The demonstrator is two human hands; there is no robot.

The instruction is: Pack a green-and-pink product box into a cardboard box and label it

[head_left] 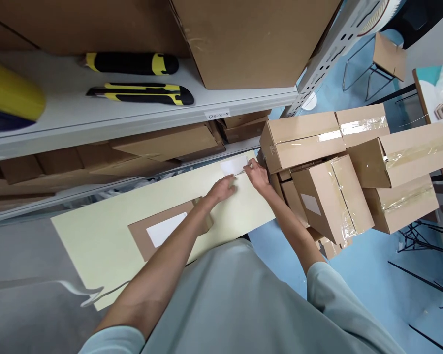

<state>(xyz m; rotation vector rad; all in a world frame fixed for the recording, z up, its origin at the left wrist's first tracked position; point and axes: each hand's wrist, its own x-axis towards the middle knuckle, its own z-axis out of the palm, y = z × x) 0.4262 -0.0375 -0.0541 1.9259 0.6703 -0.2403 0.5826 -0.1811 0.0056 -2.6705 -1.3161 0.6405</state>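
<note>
A white label [233,165] lies at the far right end of a long pale yellow board [96,236]. My left hand [221,190] is at its lower left edge, fingers pinched together. Across from it, my right hand [257,174] pinches the label's right edge near the board's end. A thin line of paper edge shows between the two hands. Under my left forearm a small cardboard box [138,237] rests on the board, bearing a white blank-looking label [165,229]; the forearm covers part of this box.
Above the board, a grey shelf [133,115] carries two yellow-and-black utility knives [133,64], a yellow roll [13,93] and large cartons [254,39]. Several taped boxes [332,196] are stacked close on the right. A curled white strip [70,287] hangs at the board's left end.
</note>
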